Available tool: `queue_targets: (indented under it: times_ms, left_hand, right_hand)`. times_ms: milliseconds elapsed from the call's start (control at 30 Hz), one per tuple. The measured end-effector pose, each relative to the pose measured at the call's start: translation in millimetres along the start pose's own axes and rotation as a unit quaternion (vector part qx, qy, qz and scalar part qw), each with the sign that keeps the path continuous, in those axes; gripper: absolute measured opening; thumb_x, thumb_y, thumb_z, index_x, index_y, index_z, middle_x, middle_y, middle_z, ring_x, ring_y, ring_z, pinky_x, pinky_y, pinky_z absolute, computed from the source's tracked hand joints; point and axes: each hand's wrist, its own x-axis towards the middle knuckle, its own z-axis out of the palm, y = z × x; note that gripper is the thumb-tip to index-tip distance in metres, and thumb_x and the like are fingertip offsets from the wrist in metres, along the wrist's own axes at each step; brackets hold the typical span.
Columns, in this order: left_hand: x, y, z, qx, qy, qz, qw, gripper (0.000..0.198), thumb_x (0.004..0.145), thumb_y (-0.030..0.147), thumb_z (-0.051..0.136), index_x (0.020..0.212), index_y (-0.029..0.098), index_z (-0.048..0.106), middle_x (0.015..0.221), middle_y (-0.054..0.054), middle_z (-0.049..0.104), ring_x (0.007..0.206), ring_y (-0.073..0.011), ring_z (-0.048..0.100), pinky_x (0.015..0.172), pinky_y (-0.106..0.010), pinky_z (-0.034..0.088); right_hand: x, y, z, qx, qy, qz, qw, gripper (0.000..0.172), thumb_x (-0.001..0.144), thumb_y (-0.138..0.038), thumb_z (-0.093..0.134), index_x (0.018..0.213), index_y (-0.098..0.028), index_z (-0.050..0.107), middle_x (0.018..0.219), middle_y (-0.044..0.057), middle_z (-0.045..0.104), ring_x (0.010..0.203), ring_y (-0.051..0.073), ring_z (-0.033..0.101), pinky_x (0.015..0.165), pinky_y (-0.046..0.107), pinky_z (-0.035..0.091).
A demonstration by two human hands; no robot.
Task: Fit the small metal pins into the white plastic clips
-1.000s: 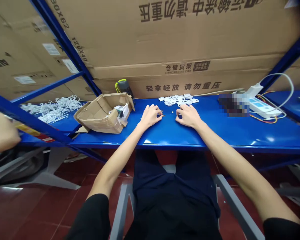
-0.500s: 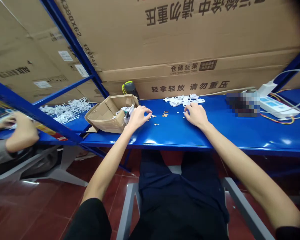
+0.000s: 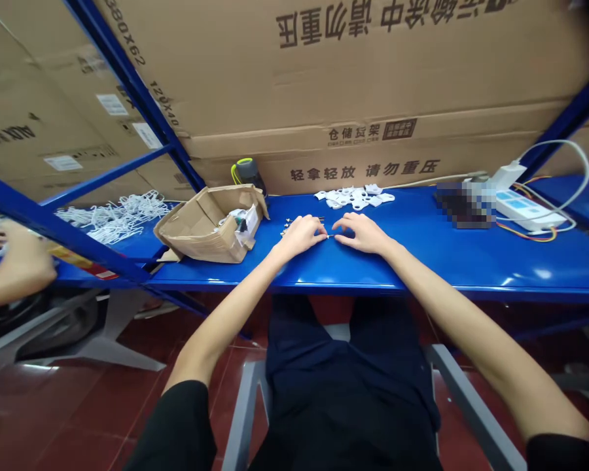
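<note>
The left hand and right hand curl narrowly, fingertips nearly meeting at a tiny metal pin whose long axis runs roughly left-right along the blue counter. Whether either hand grips it is too small to tell. Small metal parts lie just left; white plastic pieces lie farther away.

A glossy, blue-painted metal shelf holds a rough, corrugated cardboard box, smooth matt white plastic pieces, white plastic hangers and tiny shiny metal parts. Below lie polished dark red floor tiles.
</note>
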Motion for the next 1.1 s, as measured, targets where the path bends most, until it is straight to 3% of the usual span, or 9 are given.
queue_targets:
  times_ms: [133, 367, 500, 600, 800, 933, 1100]
  left_hand:
    - [19.0, 13.7, 13.5, -0.051, 0.015, 0.005, 0.999, 0.021, 0.105, 0.033, 0.066, 0.11, 0.021, 0.083, 0.115, -0.008, 0.077, 0.111, -0.0262, 0.067, 0.098, -0.038, 0.049]
    - [12.1, 8.5, 18.2, -0.066, 0.028, 0.019, 0.997, 0.026, 0.107, 0.036, 0.06, 0.108, 0.021, 0.082, 0.112, -0.008, 0.076, 0.108, -0.0261, 0.066, 0.099, -0.038, 0.048]
    - [3.9, -5.0, 12.5, -0.032, 0.031, 0.031, 0.999, 0.023, 0.105, 0.031, 0.061, 0.107, 0.022, 0.082, 0.113, -0.008, 0.076, 0.113, -0.0265, 0.065, 0.102, -0.039, 0.046]
    - [-5.4, -17.0, 10.8, -0.004, 0.052, -0.003, 0.999, 0.023, 0.105, 0.032, 0.062, 0.105, 0.021, 0.083, 0.113, -0.008, 0.076, 0.107, -0.026, 0.064, 0.1, -0.04, 0.047]
    - [-20.7, -37.4, 7.5, -0.019, 0.088, -0.043, 0.995, 0.024, 0.104, 0.036, 0.067, 0.116, 0.022, 0.083, 0.118, -0.008, 0.075, 0.11, -0.0245, 0.065, 0.102, -0.039, 0.05]
    - [-34.3, -59.2, -7.7, -0.052, 0.106, -0.058, 0.991, 0.021, 0.104, 0.034, 0.067, 0.112, 0.023, 0.084, 0.117, -0.007, 0.078, 0.113, -0.0242, 0.066, 0.106, -0.04, 0.051]
    - [-63.0, -77.6, -23.8, -0.049, 0.102, -0.14, 0.984, 0.017, 0.1, 0.031, 0.07, 0.104, 0.023, 0.085, 0.11, -0.008, 0.081, 0.107, -0.0272, 0.07, 0.105, -0.044, 0.053]
  right_hand:
    - [0.0, 7.1, 5.0, -0.012, -0.012, 0.009, 1.0, 0.032, 0.106, -0.047, 0.055, 0.109, -0.022, 0.075, 0.109, 0.011, 0.071, 0.103, 0.028, 0.063, 0.089, 0.04, 0.043]
    - [2.4, 13.5, 2.6, 0.008, -0.033, -0.006, 0.999, 0.035, 0.107, -0.048, 0.053, 0.105, -0.022, 0.078, 0.102, 0.011, 0.072, 0.099, 0.028, 0.062, 0.087, 0.039, 0.042]
    - [-0.3, 20.1, -3.1, 0.0, -0.025, 0.015, 1.0, 0.035, 0.105, -0.048, 0.056, 0.101, -0.021, 0.077, 0.102, 0.01, 0.07, 0.096, 0.027, 0.062, 0.086, 0.038, 0.044]
    - [-4.5, 30.5, -8.5, -0.043, -0.008, 0.05, 0.998, 0.033, 0.104, -0.045, 0.055, 0.101, -0.021, 0.079, 0.103, 0.012, 0.069, 0.098, 0.028, 0.061, 0.085, 0.038, 0.044]
    - [-9.9, 48.9, -12.1, -0.132, 0.031, 0.051, 0.989, 0.028, 0.1, -0.036, 0.057, 0.102, -0.02, 0.08, 0.106, 0.014, 0.068, 0.103, 0.032, 0.06, 0.09, 0.043, 0.043]
    - [-10.3, 49.6, -12.0, -0.117, 0.068, 0.075, 0.988, 0.032, 0.1, -0.037, 0.055, 0.117, -0.02, 0.076, 0.112, 0.016, 0.069, 0.108, 0.034, 0.06, 0.091, 0.045, 0.045]
    - [-6.8, 41.3, -13.1, -0.08, 0.094, 0.105, 0.987, 0.032, 0.101, -0.035, 0.051, 0.118, -0.021, 0.074, 0.113, 0.016, 0.07, 0.107, 0.035, 0.061, 0.093, 0.047, 0.047]
